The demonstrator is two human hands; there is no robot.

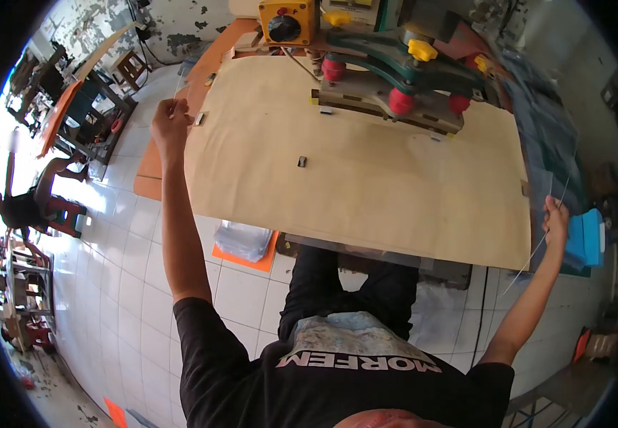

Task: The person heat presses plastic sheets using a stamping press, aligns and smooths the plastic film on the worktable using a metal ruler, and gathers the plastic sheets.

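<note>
One clear sheet (543, 187), thin, pinched by right hand (556, 220)

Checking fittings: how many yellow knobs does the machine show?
3: a left knob, a middle knob and a right knob along the green frame. Others may be hidden.

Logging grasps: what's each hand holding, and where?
Right hand: thin pale line, strip or clear-sheet edge, pinched partway along. Left hand: fingers drawn together, hold can't be told.

The black shirt (337, 389) reads "MORFEM" in pale capitals. Any marks around the dial (284, 28) are too small to read.
</note>
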